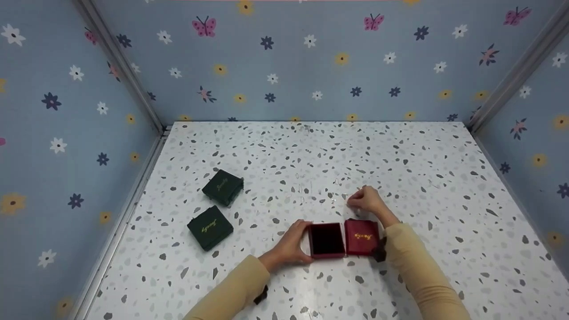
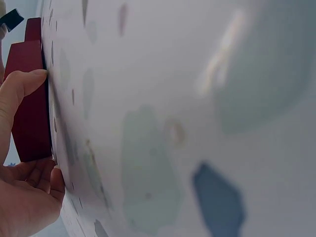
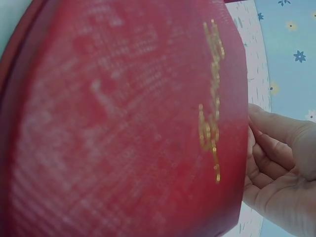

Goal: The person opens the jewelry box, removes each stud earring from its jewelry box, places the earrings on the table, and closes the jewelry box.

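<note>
A small red jewelry box (image 1: 326, 255) lies in front of me, its black inside facing up. On its left, my left hand (image 1: 289, 244) grips it, thumb on the near side and fingers round the far corner; the left wrist view shows the same hold on the red box (image 2: 29, 113). Right beside the box lies a red lid (image 1: 362, 238) with gold lettering. Just beyond the lid, my right hand (image 1: 368, 201) is low over the table with its fingertips drawn together. In the right wrist view the lid (image 3: 138, 118) hides those fingertips, so I cannot tell what they hold.
Two dark green boxes with gold lettering, a far one (image 1: 223, 187) and a near one (image 1: 210, 228), stand at the left. Several thin, faint pieces (image 1: 300, 189) lie on the speckled table (image 1: 311, 151) beyond the red box. Patterned blue walls (image 1: 293, 62) enclose the back and sides.
</note>
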The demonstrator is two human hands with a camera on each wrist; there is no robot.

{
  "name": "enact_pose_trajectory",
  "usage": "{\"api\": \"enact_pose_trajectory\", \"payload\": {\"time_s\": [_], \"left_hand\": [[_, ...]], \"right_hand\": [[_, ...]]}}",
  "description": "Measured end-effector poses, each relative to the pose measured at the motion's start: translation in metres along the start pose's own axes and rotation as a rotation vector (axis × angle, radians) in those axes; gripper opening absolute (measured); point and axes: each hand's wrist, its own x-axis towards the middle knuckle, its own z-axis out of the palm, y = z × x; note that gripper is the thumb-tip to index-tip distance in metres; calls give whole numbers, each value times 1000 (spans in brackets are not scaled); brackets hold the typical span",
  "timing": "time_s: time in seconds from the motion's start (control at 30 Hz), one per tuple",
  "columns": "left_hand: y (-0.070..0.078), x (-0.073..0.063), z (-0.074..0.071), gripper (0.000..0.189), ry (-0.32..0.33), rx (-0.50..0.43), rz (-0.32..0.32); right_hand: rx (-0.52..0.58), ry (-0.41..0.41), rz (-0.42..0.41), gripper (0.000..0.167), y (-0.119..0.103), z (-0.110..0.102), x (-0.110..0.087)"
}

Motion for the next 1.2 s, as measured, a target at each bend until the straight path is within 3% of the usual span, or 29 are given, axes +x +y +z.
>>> {"api": "enact_pose_trajectory", "payload": {"time_s": [0.17,0.4,0.63,0.87,1.2], "left_hand": [[0,0,0,89,3,-6,2],[0,2,0,88,-16,-1,-21],[2,1,0,89,-23,-4,-45],[1,1,0,89,-6,-3,-22],[1,1,0,89,11,2,2]], "right_hand": [[13,-20,-28,20,0,-1,-3],[30,23,-142,19,1,-3,-12],[20,23,-185,20,2,-7,-20],[-39,-9,-304,24,2,-11,-32],[-74,-75,-373,25,8,-9,-51]]}}
